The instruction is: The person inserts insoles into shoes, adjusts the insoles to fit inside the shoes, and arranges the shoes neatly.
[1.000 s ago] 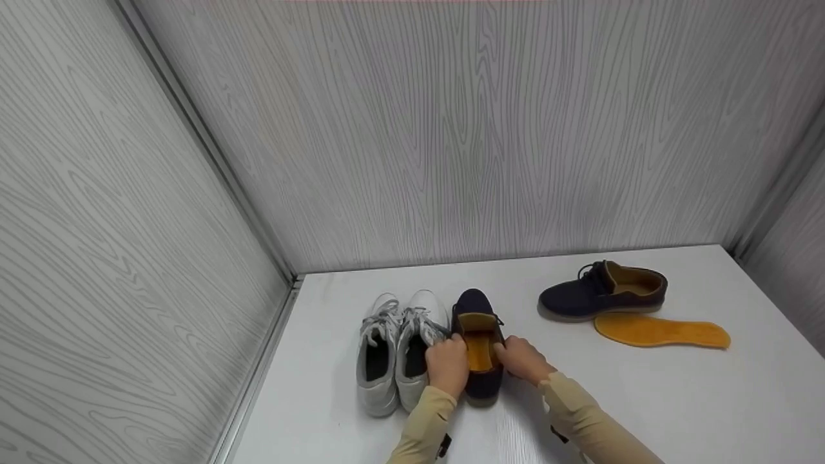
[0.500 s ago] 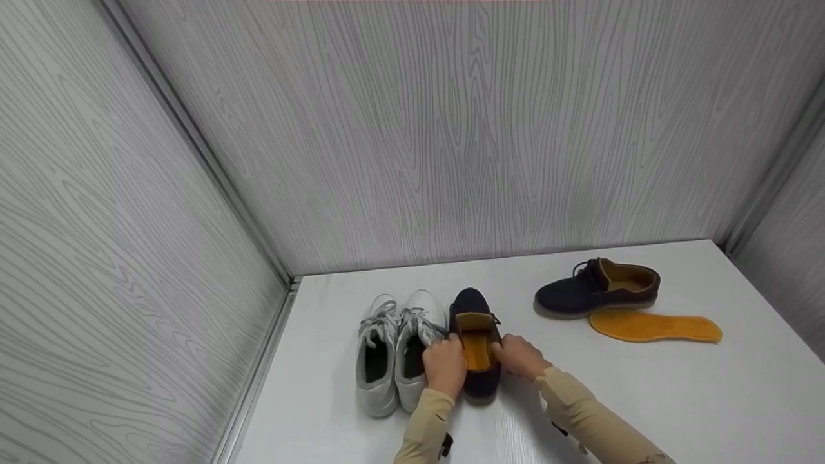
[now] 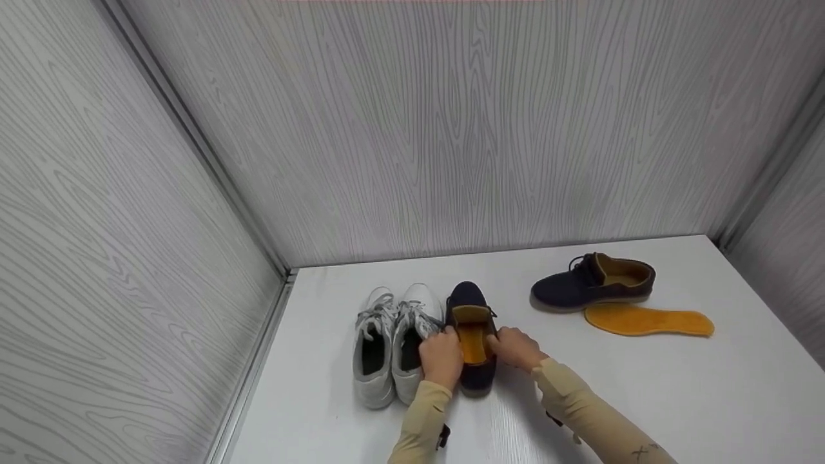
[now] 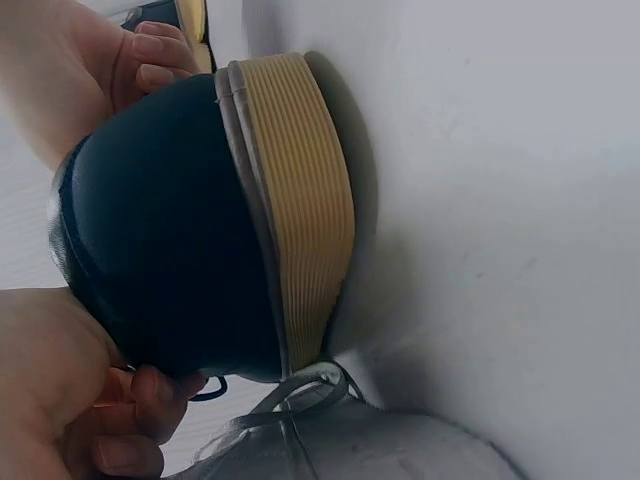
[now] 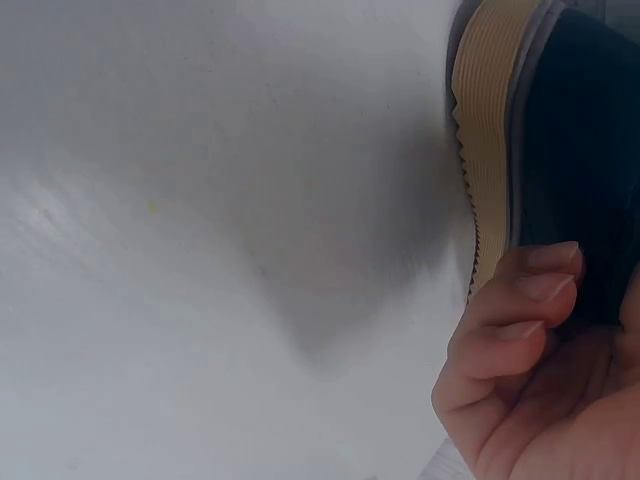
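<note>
A navy lace-up shoe (image 3: 466, 295) stands on the white table with its toe pointing away from me, an orange insole (image 3: 474, 343) lying inside it. My left hand (image 3: 442, 357) grips the left side of its opening. On the opposite side my right hand (image 3: 517, 348) holds the rim, thumb inside and fingers outside. In the left wrist view the rounded navy end and ribbed tan sole (image 4: 300, 200) show between both hands. The right wrist view has my right fingers (image 5: 500, 340) curled beside the navy upper (image 5: 580, 150).
Two white sneakers (image 3: 373, 386) with grey laces stand side by side, close against my left hand. Farther right lies the other navy shoe (image 3: 580, 287), turned sideways, with a loose orange insole (image 3: 648, 320) just in front of it. Grey wood-grain panels (image 3: 412, 129) enclose the table's back and sides.
The head view has shifted slightly, so everything appears a little farther left and up. Both hands keep their hold on the navy shoe, which stays beside the white sneakers.
</note>
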`<action>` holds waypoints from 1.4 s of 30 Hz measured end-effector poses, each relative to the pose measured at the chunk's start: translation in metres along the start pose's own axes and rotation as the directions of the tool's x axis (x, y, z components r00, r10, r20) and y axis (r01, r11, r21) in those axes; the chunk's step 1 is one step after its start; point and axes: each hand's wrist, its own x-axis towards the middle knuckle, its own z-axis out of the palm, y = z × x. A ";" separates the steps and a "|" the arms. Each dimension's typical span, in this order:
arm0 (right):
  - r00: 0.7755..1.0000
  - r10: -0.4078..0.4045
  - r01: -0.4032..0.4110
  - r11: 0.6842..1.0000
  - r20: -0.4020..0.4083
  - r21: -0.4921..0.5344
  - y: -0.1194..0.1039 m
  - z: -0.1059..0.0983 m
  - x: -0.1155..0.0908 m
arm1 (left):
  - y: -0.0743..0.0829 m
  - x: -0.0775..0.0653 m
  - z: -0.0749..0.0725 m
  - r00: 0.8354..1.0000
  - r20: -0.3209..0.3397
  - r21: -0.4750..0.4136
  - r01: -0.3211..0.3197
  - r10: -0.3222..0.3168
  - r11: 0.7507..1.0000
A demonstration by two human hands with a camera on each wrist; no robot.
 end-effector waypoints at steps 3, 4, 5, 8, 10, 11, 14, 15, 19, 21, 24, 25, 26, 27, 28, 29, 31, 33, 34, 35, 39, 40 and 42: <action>1.000 -0.011 0.011 1.000 0.012 -0.018 0.001 -0.006 0.001 | 0.001 0.004 -0.002 1.000 0.021 -0.011 -0.003 0.003 1.000; 1.000 -0.020 0.021 1.000 0.024 -0.022 0.001 -0.009 0.001 | 0.002 0.006 -0.004 1.000 0.030 -0.026 0.002 -0.001 1.000; 0.999 -0.035 0.036 0.999 0.039 -0.023 0.002 -0.013 0.001 | 0.004 0.007 -0.007 0.999 0.039 -0.043 0.011 -0.010 0.999; 0.988 -0.118 0.118 0.993 0.099 -0.001 0.004 -0.025 0.000 | 0.008 0.013 -0.018 0.997 0.050 -0.105 0.057 -0.052 0.993; 0.972 -0.196 0.194 0.981 0.129 0.029 0.006 -0.035 0.000 | 0.011 0.018 -0.028 0.995 0.055 -0.134 0.089 -0.083 0.987; 0.961 -0.242 0.238 0.970 0.132 0.042 0.007 -0.041 0.000 | 0.013 0.021 -0.034 0.994 0.054 -0.140 0.099 -0.092 0.985; 0.930 -0.359 0.358 0.933 0.084 0.028 0.016 -0.060 0.002 | 0.023 0.031 -0.050 0.996 0.032 -0.141 0.093 -0.089 0.986; 0.923 -0.382 0.382 0.924 0.056 0.006 0.020 -0.067 0.002 | 0.028 0.034 -0.055 0.997 0.018 -0.138 0.082 -0.081 0.987; 0.926 -0.376 0.372 0.923 -0.028 -0.096 0.038 -0.097 -0.001 | 0.050 0.041 -0.069 0.998 -0.055 -0.147 0.028 -0.037 0.989; 0.944 -0.328 0.319 0.937 -0.046 -0.143 0.048 -0.112 -0.004 | 0.062 0.042 -0.073 0.997 -0.074 -0.168 0.002 -0.015 0.986; 0.961 -0.264 0.243 0.946 -0.076 -0.217 0.066 -0.134 -0.009 | 0.083 0.043 -0.077 0.997 -0.072 -0.202 -0.031 0.017 0.979; 0.965 -0.247 0.222 0.947 -0.086 -0.232 0.072 -0.141 -0.011 | 0.089 0.043 -0.077 0.997 -0.069 -0.212 -0.037 0.023 0.977; 0.968 -0.234 0.206 0.948 -0.094 -0.244 0.078 -0.148 -0.013 | 0.096 0.043 -0.078 0.997 -0.067 -0.217 -0.042 0.028 0.975; 0.970 -0.222 0.191 0.949 -0.102 -0.250 0.084 -0.154 -0.017 | 0.103 0.043 -0.078 0.997 -0.065 -0.222 -0.047 0.034 0.974; 0.971 -0.211 0.179 0.951 -0.109 -0.253 0.090 -0.160 -0.019 | 0.110 0.043 -0.078 0.997 -0.064 -0.226 -0.054 0.040 0.973; 0.973 -0.201 0.166 0.953 -0.116 -0.254 0.096 -0.166 -0.022 | 0.116 0.042 -0.078 0.997 -0.065 -0.230 -0.062 0.049 0.971; 0.975 -0.178 0.141 0.957 -0.132 -0.252 0.108 -0.178 -0.028 | 0.130 0.041 -0.077 0.996 -0.067 -0.239 -0.081 0.067 0.968; 0.976 -0.156 0.112 0.960 -0.154 -0.258 0.120 -0.189 -0.032 | 0.143 0.040 -0.075 0.994 -0.061 -0.256 -0.102 0.089 0.961; 0.975 -0.147 0.100 0.960 -0.164 -0.262 0.125 -0.193 -0.034 | 0.150 0.039 -0.074 0.993 -0.060 -0.261 -0.111 0.098 0.959; 0.975 -0.139 0.090 0.960 -0.174 -0.265 0.131 -0.197 -0.035 | 0.156 0.039 -0.071 0.993 -0.059 -0.267 -0.115 0.103 0.957; 0.973 -0.130 0.075 0.960 -0.191 -0.269 0.150 -0.207 -0.035 | 0.179 0.037 -0.062 0.994 -0.064 -0.282 -0.103 0.089 0.954; 0.972 -0.131 0.075 0.960 -0.196 -0.270 0.153 -0.209 -0.035 | 0.184 0.036 -0.060 0.995 -0.062 -0.284 -0.096 0.082 0.954; 0.967 -0.142 0.080 0.958 -0.210 -0.275 0.161 -0.211 -0.034 | 0.194 0.034 -0.056 0.996 -0.043 -0.280 -0.084 0.075 0.956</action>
